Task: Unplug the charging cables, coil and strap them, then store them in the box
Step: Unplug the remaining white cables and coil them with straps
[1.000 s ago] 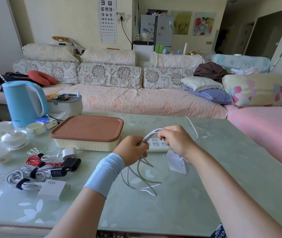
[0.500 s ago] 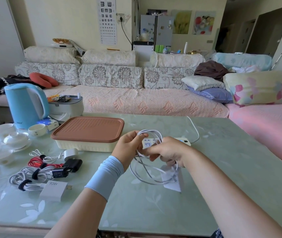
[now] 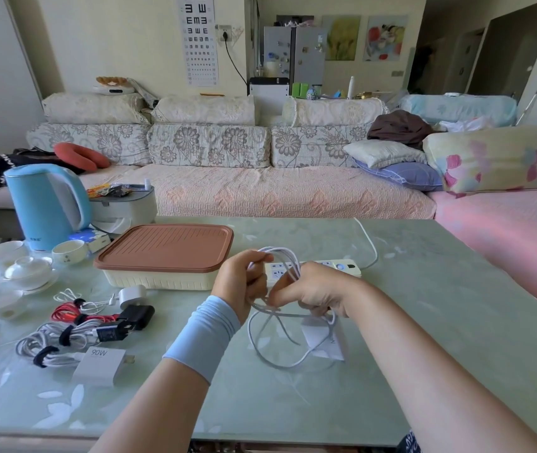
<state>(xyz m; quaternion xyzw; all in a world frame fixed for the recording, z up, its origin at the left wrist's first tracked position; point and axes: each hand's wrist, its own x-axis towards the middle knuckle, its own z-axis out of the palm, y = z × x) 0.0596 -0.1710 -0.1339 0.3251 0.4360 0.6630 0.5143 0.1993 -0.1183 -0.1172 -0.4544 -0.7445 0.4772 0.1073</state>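
1. Lower left of the frame: coiled cables [image 3: 61,338] with dark straps lie on the table [image 3: 440,322] in a loose cluster. Their chargers are beside them, among them a white 90W brick [image 3: 99,366].
2. Left of centre: the box [image 3: 166,256] sits flat with its brown lid on, long side running left to right. It is near the left hand but apart from it.
3. Centre: the left hand [image 3: 241,282], with a blue sleeve [image 3: 202,338] on its wrist, has its fingers [image 3: 260,256] curled tight round the top of a white cable [image 3: 277,362].
4. The cable is gathered into several loose loops. Their long axis runs top to bottom in the frame, from just above the left fingers down to the table in front of both hands. The lowest loop looks to touch the glass.
5. Just right of centre: the right hand [image 3: 316,292] is curled narrow, its fingers [image 3: 282,297] pinching the strands partway down the loops. It is just beside the left hand.
6. Under the right hand, the cable's white adapter [image 3: 324,343] is blurred. I cannot tell whether it hangs or rests on the table.
7. Behind both hands, the power strip [image 3: 335,268] lies left to right, its cord running off toward the upper right.
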